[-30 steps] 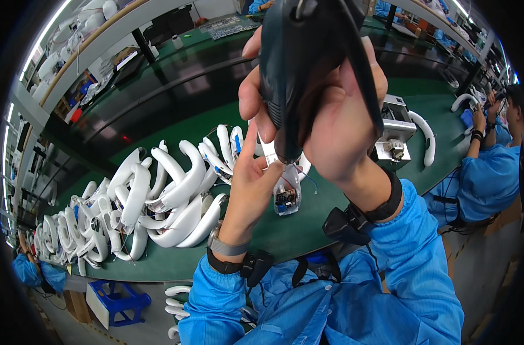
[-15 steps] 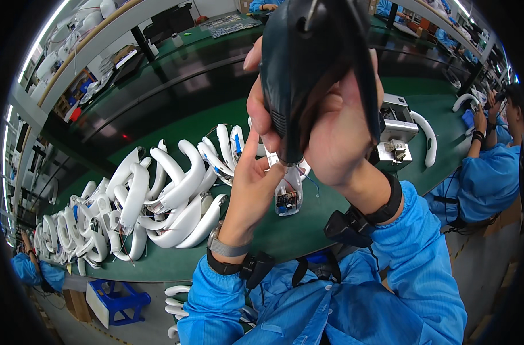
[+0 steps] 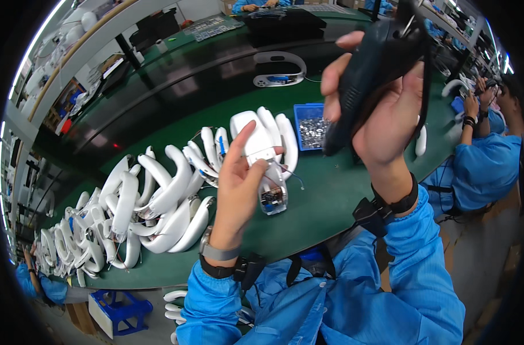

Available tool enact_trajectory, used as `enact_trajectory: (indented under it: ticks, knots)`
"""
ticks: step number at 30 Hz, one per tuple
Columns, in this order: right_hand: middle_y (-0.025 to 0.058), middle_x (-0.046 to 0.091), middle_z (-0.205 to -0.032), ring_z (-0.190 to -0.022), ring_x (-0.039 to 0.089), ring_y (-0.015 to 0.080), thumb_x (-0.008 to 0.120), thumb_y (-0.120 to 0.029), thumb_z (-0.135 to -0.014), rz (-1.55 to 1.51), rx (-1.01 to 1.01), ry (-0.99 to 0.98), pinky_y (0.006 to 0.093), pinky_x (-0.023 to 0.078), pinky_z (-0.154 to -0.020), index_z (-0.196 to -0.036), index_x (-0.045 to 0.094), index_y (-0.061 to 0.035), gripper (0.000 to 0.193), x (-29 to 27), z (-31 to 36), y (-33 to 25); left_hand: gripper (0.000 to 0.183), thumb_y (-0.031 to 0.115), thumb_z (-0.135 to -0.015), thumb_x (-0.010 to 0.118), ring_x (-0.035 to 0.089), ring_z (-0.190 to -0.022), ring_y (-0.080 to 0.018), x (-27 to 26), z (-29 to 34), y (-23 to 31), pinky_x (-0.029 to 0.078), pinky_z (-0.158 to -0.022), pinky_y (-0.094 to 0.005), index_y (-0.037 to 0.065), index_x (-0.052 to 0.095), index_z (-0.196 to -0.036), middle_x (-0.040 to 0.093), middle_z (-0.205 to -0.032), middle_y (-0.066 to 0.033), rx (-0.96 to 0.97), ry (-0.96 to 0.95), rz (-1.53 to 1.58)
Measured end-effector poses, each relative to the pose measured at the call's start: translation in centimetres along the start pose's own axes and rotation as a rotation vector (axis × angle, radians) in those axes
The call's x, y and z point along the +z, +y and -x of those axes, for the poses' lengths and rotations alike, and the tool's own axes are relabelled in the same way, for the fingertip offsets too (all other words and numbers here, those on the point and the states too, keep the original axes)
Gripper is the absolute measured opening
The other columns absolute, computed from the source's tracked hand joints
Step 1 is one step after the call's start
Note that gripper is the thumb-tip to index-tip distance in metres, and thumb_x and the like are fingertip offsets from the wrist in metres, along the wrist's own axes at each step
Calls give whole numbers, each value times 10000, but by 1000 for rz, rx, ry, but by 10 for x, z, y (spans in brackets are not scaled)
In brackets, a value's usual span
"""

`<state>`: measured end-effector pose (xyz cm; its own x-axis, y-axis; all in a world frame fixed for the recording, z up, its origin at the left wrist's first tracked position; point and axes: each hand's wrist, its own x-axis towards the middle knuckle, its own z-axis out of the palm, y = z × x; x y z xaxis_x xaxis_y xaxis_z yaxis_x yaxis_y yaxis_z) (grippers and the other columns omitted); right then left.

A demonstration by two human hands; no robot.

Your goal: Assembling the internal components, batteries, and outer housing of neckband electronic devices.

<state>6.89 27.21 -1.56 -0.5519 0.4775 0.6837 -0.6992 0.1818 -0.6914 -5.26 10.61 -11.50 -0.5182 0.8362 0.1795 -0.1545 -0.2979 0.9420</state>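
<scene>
My right hand [image 3: 388,118] is wrapped round a black electric screwdriver [image 3: 368,77], raised to the right, off the white plastic housing; its upper end and cord run out toward the top edge. The housing [image 3: 266,150] lies on the green bench before me, its near end uncovered with a small circuit board [image 3: 271,199] and thin wires showing. My left hand [image 3: 237,178] grips its left side, thumb pressed on the middle and index finger stretched along it. Beside it, a blue tray [image 3: 298,115] holds many small metal parts.
A big heap of curved white housings [image 3: 173,215] covers the bench to the left. Farther off, a white ring-shaped piece [image 3: 299,64] lies near the dark strip. At right a co-worker in a blue smock [image 3: 489,178] handles parts. A blue stool [image 3: 124,313] stands lower left.
My right hand has moved the screwdriver up and to the right, away from the housing. This uncovers the blue tray and the housing's far end. My left hand stays on the housing.
</scene>
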Motion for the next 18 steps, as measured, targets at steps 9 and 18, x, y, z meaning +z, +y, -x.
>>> enact_trajectory:
  ticks: [9,18]
  knots:
    - [137,673,-1124,-1053,620,190,499,-335,-953,825,-4,298,341,444,-988,-1356,528,-24,510,-130,64,24,550,0,-964,458,700,-917,-249,8,2,-7,588,-788,-345,80,375,-1502,668,-1172,-210,7,94,-30]
    - [172,613,-1356,-1282,557,316,398,-46,-851,1299,357,282,347,389,-1091,-1413,503,-13,572,-253,47,49,561,-10,-955,448,703,-899,-249,11,0,-7,595,-750,-331,71,358,-1504,667,-1161,-209,21,80,-58]
